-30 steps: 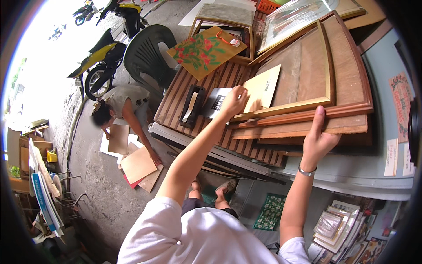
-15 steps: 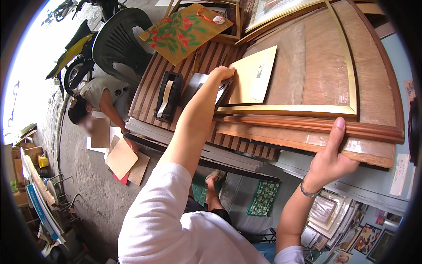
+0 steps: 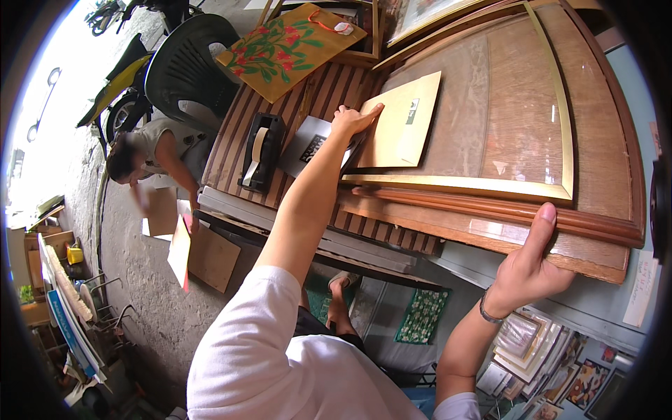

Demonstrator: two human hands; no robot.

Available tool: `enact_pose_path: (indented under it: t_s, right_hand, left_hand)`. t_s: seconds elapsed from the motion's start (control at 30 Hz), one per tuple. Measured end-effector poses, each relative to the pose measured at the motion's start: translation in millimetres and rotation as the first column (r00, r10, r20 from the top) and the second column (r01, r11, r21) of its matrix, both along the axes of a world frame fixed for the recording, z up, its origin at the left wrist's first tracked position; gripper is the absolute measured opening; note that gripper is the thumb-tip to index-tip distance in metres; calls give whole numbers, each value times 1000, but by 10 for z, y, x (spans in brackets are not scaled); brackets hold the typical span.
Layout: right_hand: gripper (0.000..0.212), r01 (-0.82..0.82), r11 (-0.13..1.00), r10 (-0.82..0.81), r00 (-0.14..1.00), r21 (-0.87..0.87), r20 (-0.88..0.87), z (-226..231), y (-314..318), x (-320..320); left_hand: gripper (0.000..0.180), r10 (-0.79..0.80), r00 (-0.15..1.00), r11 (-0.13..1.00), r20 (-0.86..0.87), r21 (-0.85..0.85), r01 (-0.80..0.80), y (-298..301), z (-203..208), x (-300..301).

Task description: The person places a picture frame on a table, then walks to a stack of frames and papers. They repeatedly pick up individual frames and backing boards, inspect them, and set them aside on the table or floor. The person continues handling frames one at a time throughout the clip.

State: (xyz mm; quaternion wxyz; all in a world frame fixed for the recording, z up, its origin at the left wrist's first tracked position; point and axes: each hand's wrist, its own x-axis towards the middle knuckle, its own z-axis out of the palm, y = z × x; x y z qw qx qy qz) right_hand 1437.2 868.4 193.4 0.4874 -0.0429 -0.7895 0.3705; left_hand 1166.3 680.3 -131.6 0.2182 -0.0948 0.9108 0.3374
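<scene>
My left hand is at the left edge of a flat tan paper packet, thumb stretched out over its top and the fingers apart. Under that wrist a white item with dark print is partly hidden. The packet lies on a glazed frame with a gold inner border. My right hand grips the reddish-brown wooden frame moulding at the near right, thumb on top, fingers hidden beneath. A black tape dispenser stands left of my left forearm.
A gold bag painted with red flowers lies at the back of the slatted bench. A dark green plastic chair is beyond. At left a person bends over boards on the floor. Framed pictures lean at the lower right.
My left hand has loosened, its thumb now spread over the packet. My right hand stays on the moulding. The person at left has lifted a pale board upright.
</scene>
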Motion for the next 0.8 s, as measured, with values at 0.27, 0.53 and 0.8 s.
enact_pose_path:
  t_s: [0.27,0.53,0.8]
  right_hand:
    - [32,40,994,-40,999,99,1,83,119,-16]
    - [35,27,984,-29,1000,177,9,180,259,67]
    - [38,4,988,-3,1000,151,-4,251,327,131]
  left_hand:
    - [133,-109,993,993,49,49,107,67,54,-15]
    - [135,-97,993,985,64,152,87,415,-24,147]
    - [133,-58,996,973,67,226,42,663,-63,306]
